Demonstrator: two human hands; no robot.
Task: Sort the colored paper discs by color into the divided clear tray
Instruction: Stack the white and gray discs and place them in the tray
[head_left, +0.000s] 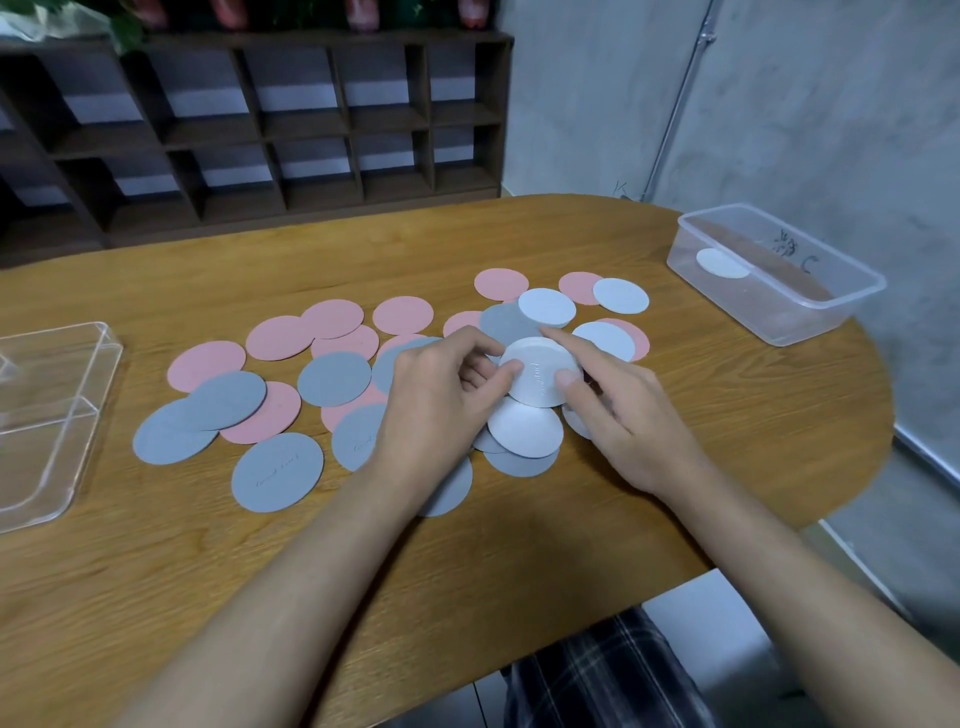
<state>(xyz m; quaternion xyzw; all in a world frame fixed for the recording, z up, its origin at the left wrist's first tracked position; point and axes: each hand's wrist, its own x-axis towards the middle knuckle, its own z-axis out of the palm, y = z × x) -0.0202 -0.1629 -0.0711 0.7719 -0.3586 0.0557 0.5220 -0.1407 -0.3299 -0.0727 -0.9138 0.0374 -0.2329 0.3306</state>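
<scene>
White disc stack (540, 371) at frame centre, over desk (208, 571): left grip (431, 400) and right grip (623, 421) both pinch its rim.

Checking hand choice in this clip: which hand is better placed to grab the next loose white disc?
Right. The left hand and the right hand both hold the white stack, but the right index finger lies beside the nearest loose white disc; another white disc lies farther right.

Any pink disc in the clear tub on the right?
No, the clear tub holds only a single white disc.
</scene>
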